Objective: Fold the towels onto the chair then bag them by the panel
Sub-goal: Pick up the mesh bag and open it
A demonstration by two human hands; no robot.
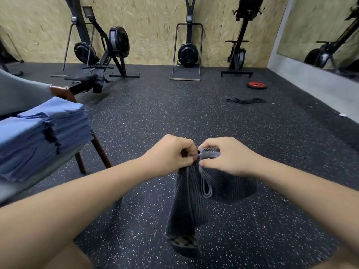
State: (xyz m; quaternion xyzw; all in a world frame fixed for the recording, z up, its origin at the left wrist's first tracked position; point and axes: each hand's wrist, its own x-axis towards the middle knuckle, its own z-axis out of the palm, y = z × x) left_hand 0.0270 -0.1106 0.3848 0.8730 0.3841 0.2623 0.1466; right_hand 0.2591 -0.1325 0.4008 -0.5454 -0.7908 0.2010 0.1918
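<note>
A dark grey ribbed towel point(191, 199) hangs in front of me above the speckled floor. My left hand point(171, 155) and my right hand point(226, 157) pinch its top edge close together, fingers curled on the cloth. The lower end of the towel droops toward the floor. To the left, two stacks of folded blue towels point(46, 129) lie on a chair point(97, 146) with wooden legs and a grey back. No bag is in view.
Rowing and ski machines point(108, 53) stand along the wooden panel wall point(151, 20) at the back. A red weight plate point(256, 85) and a black strap point(245, 100) lie on the floor at the right. A mirror point(330, 32) hangs on the right wall.
</note>
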